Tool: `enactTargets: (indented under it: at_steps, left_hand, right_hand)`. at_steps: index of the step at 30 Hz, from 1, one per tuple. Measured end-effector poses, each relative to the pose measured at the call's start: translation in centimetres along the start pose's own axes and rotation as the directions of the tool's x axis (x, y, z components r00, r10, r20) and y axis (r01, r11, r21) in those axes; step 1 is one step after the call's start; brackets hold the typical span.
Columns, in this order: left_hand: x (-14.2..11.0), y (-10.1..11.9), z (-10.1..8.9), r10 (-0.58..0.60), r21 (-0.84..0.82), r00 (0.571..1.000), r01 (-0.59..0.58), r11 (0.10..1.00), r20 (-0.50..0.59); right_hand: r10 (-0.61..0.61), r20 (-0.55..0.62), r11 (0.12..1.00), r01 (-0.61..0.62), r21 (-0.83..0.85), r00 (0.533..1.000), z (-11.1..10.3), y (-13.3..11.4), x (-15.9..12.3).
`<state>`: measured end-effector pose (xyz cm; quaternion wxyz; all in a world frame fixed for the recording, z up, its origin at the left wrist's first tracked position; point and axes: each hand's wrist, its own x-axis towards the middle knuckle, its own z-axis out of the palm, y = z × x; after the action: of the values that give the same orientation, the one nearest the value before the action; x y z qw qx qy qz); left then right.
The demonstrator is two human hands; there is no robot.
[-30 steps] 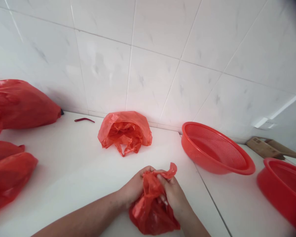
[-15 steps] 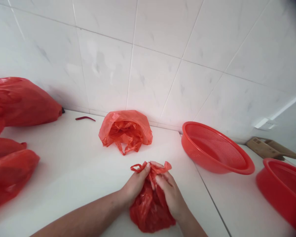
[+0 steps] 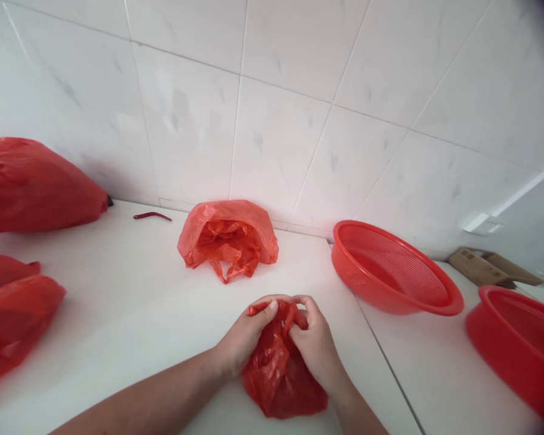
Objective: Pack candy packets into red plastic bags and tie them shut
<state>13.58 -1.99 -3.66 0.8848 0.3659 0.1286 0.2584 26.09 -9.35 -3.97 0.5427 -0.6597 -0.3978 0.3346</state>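
Small red bag (image 3: 283,386) is lower centre, fingers of the left hand (image 3: 245,335) and right hand (image 3: 317,341) pinched around its gathered top. Looks like thin, soft plastic, probably light, kinda slippery and easy to tear, so I'd grip the bunched neck. White table (image 3: 131,326) surface stretches left; the table seam (image 3: 391,362) and red colander (image 3: 367,287) sit right, loose bag (image 3: 229,211) just above.

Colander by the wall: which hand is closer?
Right. The right hand grips the red bag, left of the colander and nearer the camera; the left hand is farther left, on the bag's other side.
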Motion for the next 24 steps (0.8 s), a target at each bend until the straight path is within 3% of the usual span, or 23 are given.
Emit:
enactTargets:
  at_steps: [2,5,9,13,15,17,20,22,24]
  left_hand:
    - [-0.1,0.0,0.1,0.062,0.16,0.997,-0.068,0.985,0.04]
    - [-0.4,0.0,0.5,0.169,0.424,0.979,-0.203,0.882,0.117]
    - [-0.9,0.1,1.0,0.233,0.646,0.94,-0.341,0.683,0.25]
    - [-1.3,0.3,0.9,0.305,0.768,0.882,-0.465,0.44,0.359]
    - [-1.4,0.6,0.6,0.302,0.796,0.854,-0.51,0.327,0.423]
    - [-1.7,1.0,0.4,0.281,0.791,0.819,-0.564,0.238,0.5]
    - [-2.3,1.0,0.6,0.234,0.752,0.78,-0.624,0.213,0.581]
    - [-2.8,0.3,1.1,0.152,0.722,0.756,-0.653,0.227,0.636]
    - [-3.1,-0.8,1.7,0.128,0.657,0.68,-0.732,0.178,0.722]
  right_hand:
    - [-0.022,-0.011,1.0,0.022,-0.019,1.0,0.0,0.0,0.1]
    - [-0.012,0.007,0.998,0.012,0.062,1.0,0.0,-0.5,0.0]
    - [0.048,0.163,0.939,-0.1,0.329,0.986,-0.6,-0.9,0.0]
    - [0.061,0.284,0.806,-0.215,0.551,0.957,-2.3,-0.5,0.4]
    - [0.048,0.217,0.764,-0.176,0.621,0.975,-3.1,-0.2,0.7]
    - [0.05,0.094,0.818,-0.095,0.568,0.994,-4.0,0.2,1.2]
    - [0.052,-0.147,0.972,-0.016,0.233,0.988,-5.7,1.2,2.2]
    - [0.013,-0.283,0.999,-0.002,0.04,0.959,-7.0,2.0,3.1]
    - [-0.026,-0.36,0.998,0.006,-0.056,0.933,-8.1,2.8,3.8]
